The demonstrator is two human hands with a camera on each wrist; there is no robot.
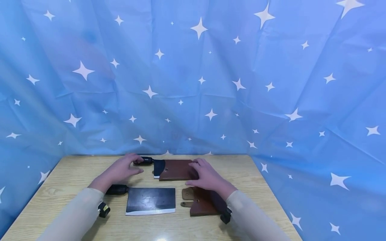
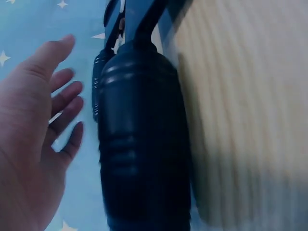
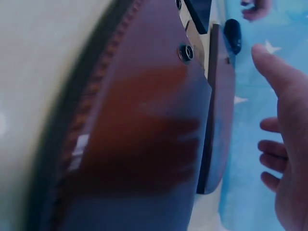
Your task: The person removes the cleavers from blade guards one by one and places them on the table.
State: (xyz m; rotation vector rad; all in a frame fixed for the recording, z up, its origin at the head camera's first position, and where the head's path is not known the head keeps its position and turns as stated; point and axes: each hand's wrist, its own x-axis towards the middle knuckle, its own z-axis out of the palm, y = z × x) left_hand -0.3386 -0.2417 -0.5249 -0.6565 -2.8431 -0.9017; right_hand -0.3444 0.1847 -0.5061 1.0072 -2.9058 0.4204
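At the table's back lies a cleaver (image 1: 145,161) whose blade is mostly covered by a brown leather sheath (image 1: 178,169). My left hand (image 1: 122,169), fingers spread and loosely bent, hovers by its black handle. Over the right end of that sheath is my right hand (image 1: 209,177), thumb apart from the fingers. A bare cleaver (image 1: 150,201) lies in front, its pale edge toward me and its ringed black handle (image 2: 142,120) large in the left wrist view. Right of it lies a second leather sheath (image 1: 203,204) with a snap (image 3: 186,53), partly hidden under my right arm.
The pale wooden table (image 1: 163,229) ends at a blue curtain (image 1: 181,67) with white stars, which hangs behind it and at both sides. Dark wrist cameras (image 1: 104,210) sit at both sleeve cuffs, low over the table.
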